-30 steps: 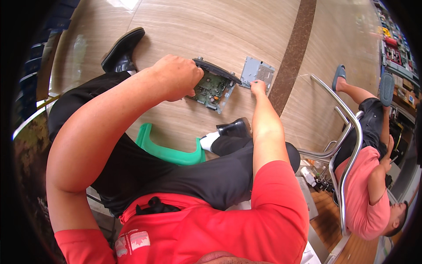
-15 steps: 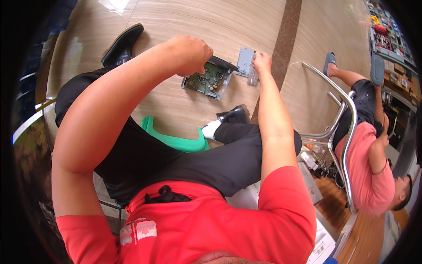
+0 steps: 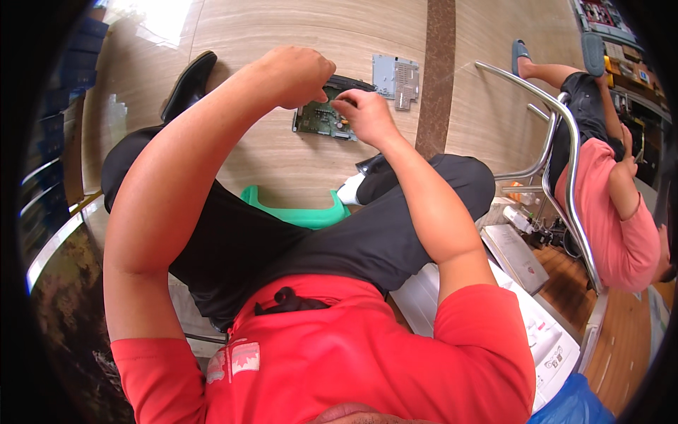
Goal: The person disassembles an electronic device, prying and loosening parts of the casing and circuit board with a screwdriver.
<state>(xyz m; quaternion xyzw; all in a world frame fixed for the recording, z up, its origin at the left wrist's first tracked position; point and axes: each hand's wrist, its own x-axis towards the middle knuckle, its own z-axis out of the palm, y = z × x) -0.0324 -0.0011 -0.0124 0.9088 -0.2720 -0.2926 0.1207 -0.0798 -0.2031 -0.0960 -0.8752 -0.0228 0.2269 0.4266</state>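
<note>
On the tan floor, a green circuit board is seen under and between the 2 bare hands, with its far left corner hidden by the left hand and its right part covered by the right hand. The left fingers are curled near the board's black edge piece, and the right thumb and fingers are bent close together above the board, but whether anything is held by either hand cannot be told. A gray metal plate is laid flat just past the right hand.
</note>
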